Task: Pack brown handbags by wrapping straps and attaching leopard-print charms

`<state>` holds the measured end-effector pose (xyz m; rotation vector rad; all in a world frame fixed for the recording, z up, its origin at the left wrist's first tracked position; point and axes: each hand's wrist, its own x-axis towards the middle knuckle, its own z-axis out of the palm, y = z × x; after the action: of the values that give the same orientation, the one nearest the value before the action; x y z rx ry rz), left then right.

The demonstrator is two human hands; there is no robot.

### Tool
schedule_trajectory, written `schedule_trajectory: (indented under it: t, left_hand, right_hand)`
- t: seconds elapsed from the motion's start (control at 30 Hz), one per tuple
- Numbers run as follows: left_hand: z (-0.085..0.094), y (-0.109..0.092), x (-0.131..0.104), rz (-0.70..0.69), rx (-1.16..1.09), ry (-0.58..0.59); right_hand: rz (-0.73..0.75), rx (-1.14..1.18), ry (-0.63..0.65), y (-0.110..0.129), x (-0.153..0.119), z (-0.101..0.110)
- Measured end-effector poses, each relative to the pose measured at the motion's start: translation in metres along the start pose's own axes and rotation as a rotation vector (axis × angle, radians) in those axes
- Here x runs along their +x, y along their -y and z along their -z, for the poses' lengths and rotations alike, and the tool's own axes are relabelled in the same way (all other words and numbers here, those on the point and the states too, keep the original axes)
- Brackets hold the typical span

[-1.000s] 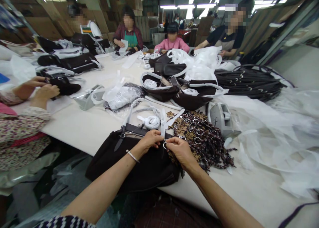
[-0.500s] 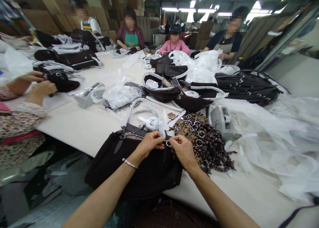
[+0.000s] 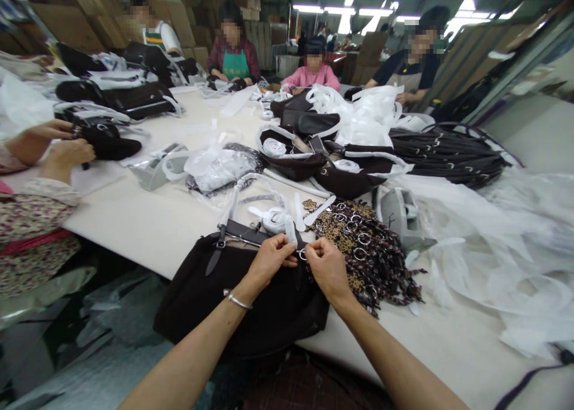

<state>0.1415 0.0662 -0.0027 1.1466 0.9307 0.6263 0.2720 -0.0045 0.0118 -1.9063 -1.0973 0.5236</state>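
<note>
A dark brown handbag (image 3: 237,302) lies at the table's front edge, its handles (image 3: 233,204) wrapped in white. Over its right handle fitting, my left hand (image 3: 274,259) is closed in a pinch; the fingers hide exactly what part they grip. A small silver key ring (image 3: 302,254) shows between my two hands. My right hand (image 3: 327,266) pinches this ring from its right side. Just beyond that hand lies a heap of charms (image 3: 359,242) with silver rings, gold flower shapes and dark tassels.
More dark bags (image 3: 291,159) with white wrapping stand farther back. A grey tape dispenser (image 3: 397,216) is right of the charms, near crumpled clear plastic (image 3: 493,266). Dark straps (image 3: 448,153) are piled at right. A co-worker's hands (image 3: 67,150) work at left; other people sit across the table.
The view has shifted slightly. Both my hands stay pinched at the ring by the bag's handle, with barely any movement. The co-worker's hands at left appear slightly farther left.
</note>
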Motion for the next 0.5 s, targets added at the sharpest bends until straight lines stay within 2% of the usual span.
schedule_trajectory:
  t: [0.3, 0.5]
  left_hand:
    - [-0.0017, 0.0056, 0.0013, -0.068, 0.085, -0.034]
    - [-0.0031, 0.006, 0.0017, -0.1, 0.135, -0.062]
  right_hand:
    - [0.0, -0.054, 0.009, -0.0074, 0.0059, -0.0015]
    - [-0.011, 0.018, -0.01, -0.0041, 0.0043, -0.0003]
